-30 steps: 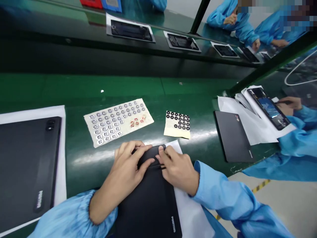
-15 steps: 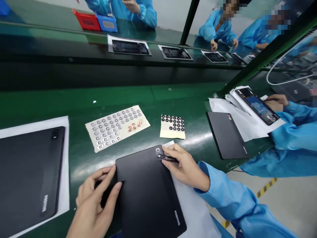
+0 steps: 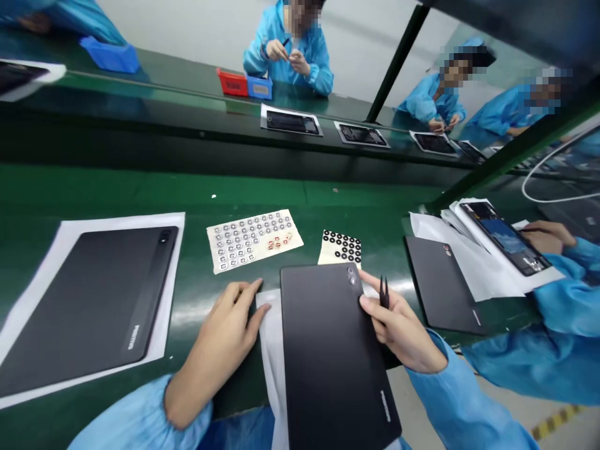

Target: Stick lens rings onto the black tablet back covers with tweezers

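A dark grey tablet (image 3: 328, 350), camera end away from me, lies tilted over a white paper sheet (image 3: 270, 334). At its upper right edge my right hand (image 3: 403, 328) pinches the tablet between thumb and fingers. Black tweezers (image 3: 384, 292) also rest in that hand, tips pointing up. My left hand (image 3: 225, 337) is off the tablet, thumb and fingers apart, beside the paper's left edge. Beyond the hands lie a cream sheet of clear round stickers (image 3: 234, 234) and a smaller sheet of black rings (image 3: 347, 247), its lower part hidden by the tablet.
On the left, another tablet (image 3: 89, 300) lies on white paper. To the right are a tablet cover (image 3: 440, 284) and an opened tablet (image 3: 504, 234) beside a co-worker's hand (image 3: 550, 236). Open tablets (image 3: 290, 122) line the raised shelf, with red (image 3: 233, 82) and blue (image 3: 259, 87) bins behind.
My left hand has let go of the tablet's left edge. The tweezers have swung from the camera lens to point upward. My right hand now grips the tablet's edge. The view has shifted left.
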Motion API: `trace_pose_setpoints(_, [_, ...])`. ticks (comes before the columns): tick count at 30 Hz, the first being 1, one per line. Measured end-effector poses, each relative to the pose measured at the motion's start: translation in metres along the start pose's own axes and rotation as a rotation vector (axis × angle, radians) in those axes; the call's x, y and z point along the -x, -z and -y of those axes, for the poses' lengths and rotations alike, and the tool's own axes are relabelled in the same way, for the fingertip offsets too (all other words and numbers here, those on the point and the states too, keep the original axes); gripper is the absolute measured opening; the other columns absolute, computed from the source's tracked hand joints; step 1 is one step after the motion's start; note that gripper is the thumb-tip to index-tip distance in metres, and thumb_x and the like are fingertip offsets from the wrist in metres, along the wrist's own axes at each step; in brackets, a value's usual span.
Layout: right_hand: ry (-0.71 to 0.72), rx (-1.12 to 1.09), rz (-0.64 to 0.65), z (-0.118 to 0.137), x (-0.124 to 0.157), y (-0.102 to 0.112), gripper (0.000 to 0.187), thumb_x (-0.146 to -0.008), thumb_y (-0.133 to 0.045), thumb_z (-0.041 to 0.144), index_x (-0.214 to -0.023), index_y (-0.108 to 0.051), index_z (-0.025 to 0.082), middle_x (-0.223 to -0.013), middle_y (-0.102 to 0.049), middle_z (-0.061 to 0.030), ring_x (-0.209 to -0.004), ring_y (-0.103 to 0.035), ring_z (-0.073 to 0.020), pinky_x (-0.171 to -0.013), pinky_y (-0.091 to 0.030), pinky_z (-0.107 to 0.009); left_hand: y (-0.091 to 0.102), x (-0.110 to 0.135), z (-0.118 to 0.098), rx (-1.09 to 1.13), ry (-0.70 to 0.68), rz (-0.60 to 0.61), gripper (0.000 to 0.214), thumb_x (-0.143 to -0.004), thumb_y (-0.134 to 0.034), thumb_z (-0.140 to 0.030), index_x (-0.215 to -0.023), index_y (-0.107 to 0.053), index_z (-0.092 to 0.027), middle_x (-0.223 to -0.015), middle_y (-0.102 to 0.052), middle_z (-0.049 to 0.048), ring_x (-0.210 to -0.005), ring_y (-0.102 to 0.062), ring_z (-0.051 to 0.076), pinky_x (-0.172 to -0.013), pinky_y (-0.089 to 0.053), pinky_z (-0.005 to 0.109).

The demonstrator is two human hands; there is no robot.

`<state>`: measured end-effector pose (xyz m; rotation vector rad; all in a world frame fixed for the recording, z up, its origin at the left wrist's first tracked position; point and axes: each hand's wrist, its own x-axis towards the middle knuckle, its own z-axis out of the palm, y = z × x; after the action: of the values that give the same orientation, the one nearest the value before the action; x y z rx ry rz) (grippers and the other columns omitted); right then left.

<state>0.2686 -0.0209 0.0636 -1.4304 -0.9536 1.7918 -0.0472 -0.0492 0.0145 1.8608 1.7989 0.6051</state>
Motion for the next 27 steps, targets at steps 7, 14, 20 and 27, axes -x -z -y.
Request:
trace_pose_setpoints(7, [0.319,0.481,-0.013,-0.032,0.002,0.001,0.053,-0.096,-0.066,0.042,-0.146,-0.059,0.025,-0.082,-0.057,-0.0011,-0.066,-0.053,-0.0128,-0.060,-0.046,-0.026,0.021,-0.031,-0.008,0.045,0.050,0.172,0.019,-0.096,-0.053,-0.041,-0.093,-0.062,-0.025,-0.088,-0.065,0.0020,-0.084,-0.063,0.023,-0.075,-0.046,0.036])
trace_pose_setpoints(14, [0.606,0.778,-0.246,-0.010,-0.020,0.022,0.024,-0.097,-0.064,0.036,-0.114,-0.075,0.022,-0.104,-0.070,-0.0082,-0.096,-0.067,-0.0218,-0.087,-0.052,-0.035,0.015,-0.029,-0.027,1.013,0.550,0.381,0.044,-0.087,-0.073,-0.055,-0.119,-0.062,-0.026,-0.095,-0.073,0.0011,-0.084,-0.071,0.020,-0.076,-0.060,0.031])
trace_pose_setpoints(20, [0.253,0.366,-0.009,-0.002,-0.038,0.007,0.044,-0.097,-0.059,0.059,-0.093,-0.071,0.017,-0.063,-0.055,0.0031,-0.055,-0.047,-0.0101,-0.054,-0.039,-0.023,0.018,-0.030,-0.021,1.022,0.555,0.510,0.047,-0.077,-0.086,-0.044,-0.118,-0.074,-0.022,-0.099,-0.080,0.0067,-0.089,-0.077,0.026,-0.081,-0.064,0.033])
trace_pose_setpoints(27, [-0.029,0.053,0.197,0.012,-0.045,-0.007,0.044,-0.084,-0.076,0.060,-0.088,-0.058,0.021,-0.054,-0.024,0.0134,-0.044,-0.012,-0.0042,-0.039,-0.007,-0.021,0.025,-0.035,-0.009,1.042,0.635,0.495,0.055,-0.074,-0.090,-0.038,-0.125,-0.072,-0.026,-0.106,-0.080,0.0061,-0.092,-0.078,0.024,-0.082,-0.065,0.029])
